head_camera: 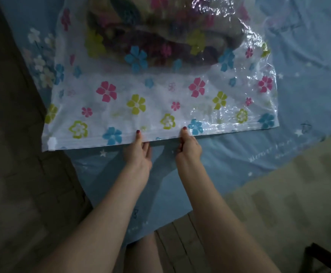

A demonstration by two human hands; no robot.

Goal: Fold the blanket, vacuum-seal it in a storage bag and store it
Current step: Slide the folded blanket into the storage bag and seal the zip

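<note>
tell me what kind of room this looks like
Probably a bedroom at home: the flowered storage bag with the blanket inside lies on a bed's blue star-print sheet, with wood-look flooring beside it. Both hands pinch the bag's near edge.

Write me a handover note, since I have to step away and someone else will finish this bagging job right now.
Left hand: pinches the storage bag's near edge, thumb on top.
Right hand: pinches the same edge just to the right.
Blanket: folded, inside the bag at its far end, bag lying on the blue sheet.
Done: folding, bagging.
Left: close the near-edge seal (cannot tell how far it is closed), vacuum out the air, store.
</note>
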